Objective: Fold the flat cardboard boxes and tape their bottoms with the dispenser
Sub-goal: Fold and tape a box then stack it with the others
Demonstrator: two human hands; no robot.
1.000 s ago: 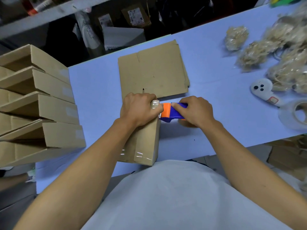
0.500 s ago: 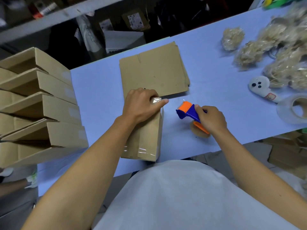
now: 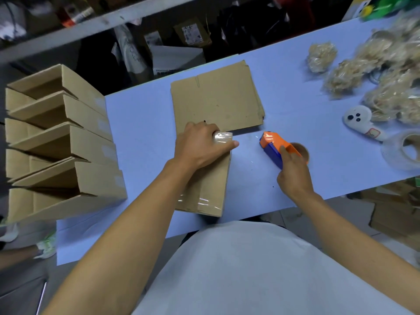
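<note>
A folded cardboard box (image 3: 209,185) lies on the blue table (image 3: 141,123) in front of me, with clear tape over its far and near ends. My left hand (image 3: 200,148) holds the far end, fingers curled over the edge and thumb stretched along the tape. To its right, the orange and blue tape dispenser (image 3: 271,143) sits on the table with its brown roll core behind it. My right hand (image 3: 294,176) grips its rear, one finger on top. A stack of flat cardboard boxes (image 3: 218,98) lies just beyond the folded box.
Several folded open boxes (image 3: 68,144) are stacked along the table's left end. At the right lie a white dispenser (image 3: 361,123), a clear tape roll (image 3: 404,151) and bags of pale fibre (image 3: 386,83). Shelves with clutter stand behind the table.
My right hand pulled the dispenser off the box's far end, moved it right and lowered it to the table. My left hand stayed on the box end, thumb stretching out along the tape.
</note>
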